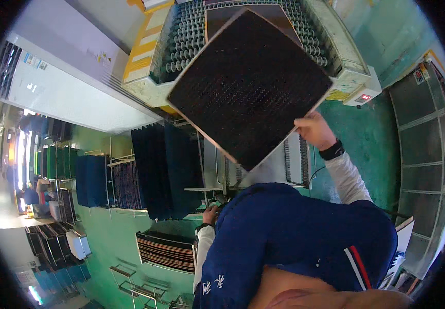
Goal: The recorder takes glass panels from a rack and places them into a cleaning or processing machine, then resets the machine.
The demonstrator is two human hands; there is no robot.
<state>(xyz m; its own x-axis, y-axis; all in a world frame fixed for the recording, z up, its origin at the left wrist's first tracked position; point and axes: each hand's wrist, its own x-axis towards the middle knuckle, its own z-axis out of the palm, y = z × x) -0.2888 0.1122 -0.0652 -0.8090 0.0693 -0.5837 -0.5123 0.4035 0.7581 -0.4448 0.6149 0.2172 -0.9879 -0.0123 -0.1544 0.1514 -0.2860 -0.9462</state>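
Note:
My right hand (pixel 316 131) pinches the lower right edge of a large black square panel (pixel 253 87) with a thin copper-coloured rim. The panel is turned cornerwise, and one corner points toward me. Beyond it, a second dark panel (pixel 222 18) lies on the rollers of a conveyor (pixel 178 59), partly covered by the first. Down by my left side, my left hand (pixel 210 215) is curled closed beside a metal rack. What its fingers hold is too small and dark to make out.
Left of me stand racks with dark blue upright panels (pixel 163 170) and a stack of copper-edged boards (pixel 166 251). A tall white cabinet (pixel 78 92) flanks the conveyor. A control box (pixel 364 95) juts from its right side. Grey framed screens (pixel 423 165) line the right wall.

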